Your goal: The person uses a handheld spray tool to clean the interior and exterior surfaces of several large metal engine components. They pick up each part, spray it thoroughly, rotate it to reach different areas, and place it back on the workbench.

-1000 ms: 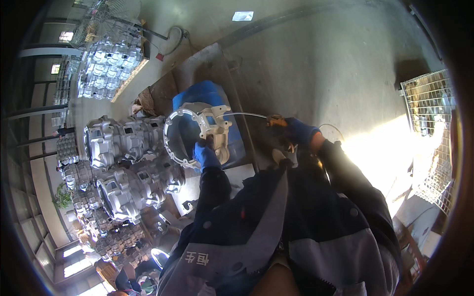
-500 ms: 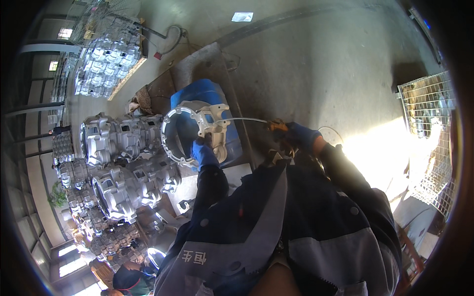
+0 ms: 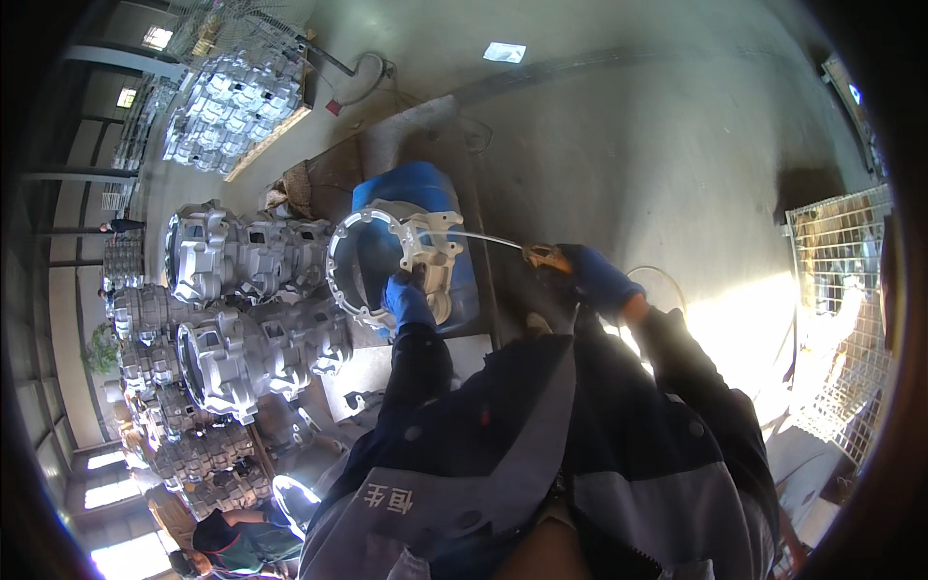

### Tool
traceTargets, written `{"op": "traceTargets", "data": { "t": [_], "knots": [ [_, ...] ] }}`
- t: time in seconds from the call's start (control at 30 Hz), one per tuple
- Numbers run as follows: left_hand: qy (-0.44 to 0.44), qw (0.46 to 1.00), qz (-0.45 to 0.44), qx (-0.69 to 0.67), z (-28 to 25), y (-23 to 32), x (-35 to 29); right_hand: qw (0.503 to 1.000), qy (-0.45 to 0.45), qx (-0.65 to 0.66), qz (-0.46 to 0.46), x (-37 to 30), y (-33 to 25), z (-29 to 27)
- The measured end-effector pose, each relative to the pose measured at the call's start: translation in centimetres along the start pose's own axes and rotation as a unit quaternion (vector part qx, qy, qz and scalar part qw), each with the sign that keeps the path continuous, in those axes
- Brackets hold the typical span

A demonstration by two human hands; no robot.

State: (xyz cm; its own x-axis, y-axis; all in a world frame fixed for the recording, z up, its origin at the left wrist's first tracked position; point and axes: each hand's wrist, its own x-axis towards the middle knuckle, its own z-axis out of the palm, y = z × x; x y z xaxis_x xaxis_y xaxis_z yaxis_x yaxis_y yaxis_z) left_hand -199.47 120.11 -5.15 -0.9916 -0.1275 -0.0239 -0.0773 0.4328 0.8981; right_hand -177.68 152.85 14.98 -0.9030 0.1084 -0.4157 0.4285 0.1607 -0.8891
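Observation:
A grey metal housing casting (image 3: 437, 290) with a round bolted flange rests on a blue plastic drum (image 3: 416, 179). My left hand (image 3: 410, 302), in a blue glove, is closed on the near side of the casting. To the right, my gloved right hand (image 3: 601, 280) grips a tool with an orange handle (image 3: 547, 257). From that handle a long thin curved rod (image 3: 488, 238) reaches left to the casting's upper part. Whether the rod's tip touches the metal I cannot tell. The fingertips of my left hand are partly hidden by the casting.
Several similar housings (image 3: 227, 362) stand close on the left, and a stacked pallet of castings (image 3: 232, 111) is at the far left. A wire mesh cage (image 3: 841, 319) stands on the right. A person (image 3: 242, 536) is at the lower left. A white sheet (image 3: 505, 52) lies on the floor ahead.
The whole view has shifted and turned a little. The orange-handled tool now sits slightly closer to the casting. My left hand keeps its place on the casting.

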Motion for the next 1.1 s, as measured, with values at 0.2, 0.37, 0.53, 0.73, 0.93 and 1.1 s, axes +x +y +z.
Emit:
{"op": "traceTargets", "data": {
  "t": [0.2,0.37,0.53,0.73,0.93,1.1],
  "knots": [
    [-0.001,0.967,0.034,0.253,1.7,12.3,-3.0,0.995,0.063,-0.068,-0.046,1.5,1.1,1.7],
    [-0.01,0.961,-0.025,0.276,4.5,9.2,1.3,0.999,0.045,-0.026,0.017,0.3,4.7,-0.8],
    [-0.106,0.977,0.071,0.169,2.1,3.2,5.7,0.965,-0.127,0.128,0.19,-0.2,4.6,-2.3],
    [-0.139,0.947,0.137,0.256,-4.4,7.8,3.7,0.978,-0.081,0.081,0.174,0.5,4.2,-1.5],
    [-0.224,0.862,0.157,0.427,-6.0,0.3,3.7,0.981,-0.137,0.09,0.106,2.4,8.1,-1.5],
    [-0.187,0.962,0.08,0.181,-6.5,-5.6,4.7,0.983,-0.135,0.083,0.091,3.6,8.7,-1.3]
  ]
}}
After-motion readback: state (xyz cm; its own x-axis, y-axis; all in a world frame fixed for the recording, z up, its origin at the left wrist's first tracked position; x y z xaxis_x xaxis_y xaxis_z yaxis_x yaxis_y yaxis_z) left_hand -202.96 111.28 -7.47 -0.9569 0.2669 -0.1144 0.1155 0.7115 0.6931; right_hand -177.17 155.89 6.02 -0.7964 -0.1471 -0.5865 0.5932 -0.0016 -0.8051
